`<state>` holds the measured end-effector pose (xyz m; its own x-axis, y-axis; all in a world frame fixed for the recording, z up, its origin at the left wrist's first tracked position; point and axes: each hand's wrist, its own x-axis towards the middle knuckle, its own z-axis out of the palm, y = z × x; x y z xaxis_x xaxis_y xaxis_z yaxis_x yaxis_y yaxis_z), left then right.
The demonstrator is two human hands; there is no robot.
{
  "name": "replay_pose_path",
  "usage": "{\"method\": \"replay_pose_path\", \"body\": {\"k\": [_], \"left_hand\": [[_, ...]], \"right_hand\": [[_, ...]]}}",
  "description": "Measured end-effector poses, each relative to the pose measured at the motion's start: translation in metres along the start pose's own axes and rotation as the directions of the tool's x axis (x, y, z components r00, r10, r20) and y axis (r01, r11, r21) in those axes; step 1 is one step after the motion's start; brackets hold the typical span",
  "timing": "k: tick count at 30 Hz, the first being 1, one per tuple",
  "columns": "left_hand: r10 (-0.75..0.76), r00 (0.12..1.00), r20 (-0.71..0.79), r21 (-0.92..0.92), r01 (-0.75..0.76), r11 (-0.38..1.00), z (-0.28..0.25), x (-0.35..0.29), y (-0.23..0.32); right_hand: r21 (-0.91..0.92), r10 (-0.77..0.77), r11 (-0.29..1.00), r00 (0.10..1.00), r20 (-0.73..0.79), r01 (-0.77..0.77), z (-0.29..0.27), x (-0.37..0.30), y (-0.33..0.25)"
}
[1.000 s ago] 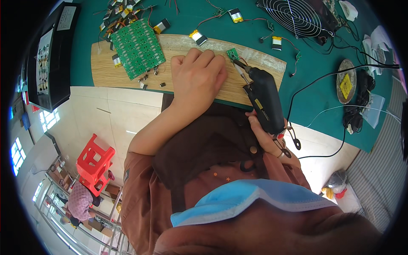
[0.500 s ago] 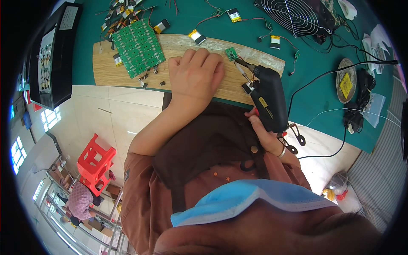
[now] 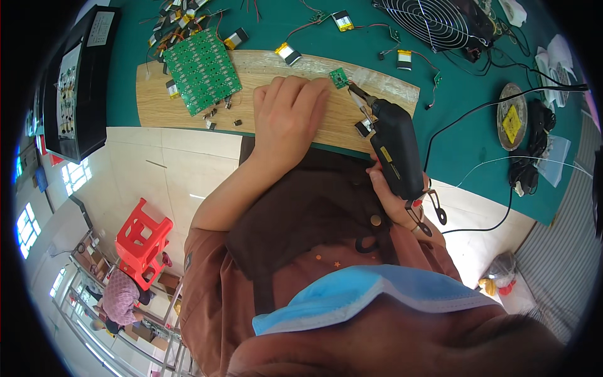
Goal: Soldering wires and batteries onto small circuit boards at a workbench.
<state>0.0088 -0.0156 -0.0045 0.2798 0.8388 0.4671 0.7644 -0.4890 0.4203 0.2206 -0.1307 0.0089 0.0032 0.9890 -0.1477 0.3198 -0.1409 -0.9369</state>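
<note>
My right hand (image 3: 392,195) grips the handle of a black soldering gun (image 3: 399,141). The gun's narrow tip points at a small green circuit board (image 3: 338,78), at or very near its lower edge. Curled over the wooden board (image 3: 251,63), my left hand (image 3: 286,119) has its fingers closed right beside that circuit board; what they pinch, if anything, is hidden beneath them. To its left lies a large green circuit-board panel (image 3: 202,72). Several small metal-and-black components (image 3: 210,115) are scattered below the panel. A small dark component (image 3: 363,128) sits under the gun's nozzle.
Wired battery cells (image 3: 288,53) lie along the green mat (image 3: 370,53), with a heap of more (image 3: 182,25) at the far left. A fan with a wire guard (image 3: 433,22) stands far right. A dish with a yellow sponge (image 3: 512,122), black cables (image 3: 496,100) and a black box (image 3: 81,81) flank the work.
The gun and the small circuit board have shifted very slightly, and my left hand's fingers have moved a little. Both hands otherwise keep their places.
</note>
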Motion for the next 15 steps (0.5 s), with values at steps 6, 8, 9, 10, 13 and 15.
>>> {"method": "replay_pose_path", "body": {"k": [6,8,9,10,13,15], "left_hand": [[-0.021,0.999,0.03,-0.055,0.023,0.998,-0.004,-0.001,0.001],[-0.03,0.999,0.038,-0.064,0.032,0.997,-0.003,-0.001,0.001],[-0.033,0.999,0.037,-0.063,0.035,0.997,-0.004,-0.001,0.001],[-0.03,0.999,0.041,-0.064,0.033,0.997,-0.005,-0.001,0.001],[-0.027,0.999,0.041,-0.067,0.03,0.997,-0.004,-0.003,0.0],[-0.027,0.999,0.036,-0.067,0.029,0.997,-0.003,-0.003,-0.001]], "right_hand": [[-0.139,-0.114,0.985,0.992,-0.051,0.106,0.0,0.01,-0.019],[-0.18,-0.164,0.971,0.986,-0.022,0.157,-0.002,0.011,-0.017],[-0.18,-0.164,0.971,0.986,-0.019,0.158,-0.003,0.01,-0.015],[-0.165,-0.092,0.982,0.996,-0.021,0.087,-0.003,0.008,-0.013],[-0.151,-0.02,0.988,1.0,-0.017,0.017,-0.003,0.006,-0.01],[-0.15,-0.021,0.989,1.0,-0.011,0.019,-0.003,0.006,-0.008]]}}
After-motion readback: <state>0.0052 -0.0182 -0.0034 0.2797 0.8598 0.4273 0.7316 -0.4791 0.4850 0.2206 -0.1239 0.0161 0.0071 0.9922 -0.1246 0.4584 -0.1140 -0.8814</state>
